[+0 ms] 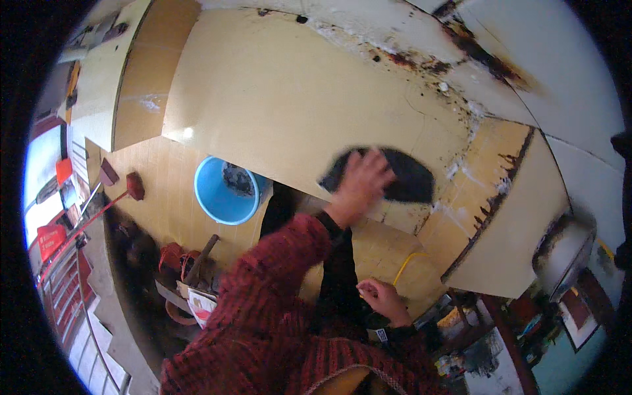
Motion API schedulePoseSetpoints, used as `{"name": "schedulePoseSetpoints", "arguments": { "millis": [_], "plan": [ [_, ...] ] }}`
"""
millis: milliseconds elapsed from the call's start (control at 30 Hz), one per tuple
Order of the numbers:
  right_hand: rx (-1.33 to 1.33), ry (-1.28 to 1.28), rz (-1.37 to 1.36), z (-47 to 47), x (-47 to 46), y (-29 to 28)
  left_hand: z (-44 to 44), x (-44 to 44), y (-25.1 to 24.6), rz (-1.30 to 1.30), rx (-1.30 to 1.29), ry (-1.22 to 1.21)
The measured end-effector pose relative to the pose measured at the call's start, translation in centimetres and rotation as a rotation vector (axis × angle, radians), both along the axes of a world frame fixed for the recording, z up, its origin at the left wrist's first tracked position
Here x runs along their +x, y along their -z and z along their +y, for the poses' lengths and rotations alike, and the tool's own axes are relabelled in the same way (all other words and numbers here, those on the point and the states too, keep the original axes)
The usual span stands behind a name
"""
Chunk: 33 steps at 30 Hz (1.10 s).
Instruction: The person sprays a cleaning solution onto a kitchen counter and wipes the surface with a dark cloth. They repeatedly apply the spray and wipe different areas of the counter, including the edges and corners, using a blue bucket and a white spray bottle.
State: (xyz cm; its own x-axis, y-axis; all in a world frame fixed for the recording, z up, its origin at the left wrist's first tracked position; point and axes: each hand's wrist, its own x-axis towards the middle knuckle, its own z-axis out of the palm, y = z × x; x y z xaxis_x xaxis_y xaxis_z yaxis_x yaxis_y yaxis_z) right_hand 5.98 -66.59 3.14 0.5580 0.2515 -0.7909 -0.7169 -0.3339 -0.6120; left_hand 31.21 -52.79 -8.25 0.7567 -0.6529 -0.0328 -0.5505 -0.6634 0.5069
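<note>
My left hand (364, 177), blurred by motion, lies palm down with fingers spread on a dark cloth (414, 175). The cloth is flat against a pale yellow board (276, 89), near its lower edge. Lower right, my right hand (387, 300) hangs in front of my body with its fingers curled. A thin yellow cord (410, 261) passes close behind it; whether the fingers hold anything is unclear. Left of my legs stands a light blue plastic bucket (210, 192), with something dark and grey visible inside.
Dark stains and white residue (419, 61) run along the board's far edge by the wall. An upright side panel (148, 64) stands left, another (513, 212) right. A metal pan (565, 252) is far right. Red-handled broom (134, 186) and wooden-handled tool (202, 259) lie left.
</note>
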Motion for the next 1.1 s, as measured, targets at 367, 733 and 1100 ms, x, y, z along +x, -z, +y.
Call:
{"name": "schedulePoseSetpoints", "arguments": {
  "millis": [367,733,1100],
  "plan": [
    [0.181,0.223,-0.015,3.4,0.7,1.3,-4.5,5.5,0.0,-0.145,0.120,-0.101],
    [0.062,0.308,-0.038,-2.3,-3.1,1.0,-19.4,9.2,0.6,-0.313,0.166,0.125],
    [0.073,0.340,-0.018,-2.2,-4.6,0.8,-12.4,-0.2,-1.4,-0.094,0.177,0.461]
  ]
}}
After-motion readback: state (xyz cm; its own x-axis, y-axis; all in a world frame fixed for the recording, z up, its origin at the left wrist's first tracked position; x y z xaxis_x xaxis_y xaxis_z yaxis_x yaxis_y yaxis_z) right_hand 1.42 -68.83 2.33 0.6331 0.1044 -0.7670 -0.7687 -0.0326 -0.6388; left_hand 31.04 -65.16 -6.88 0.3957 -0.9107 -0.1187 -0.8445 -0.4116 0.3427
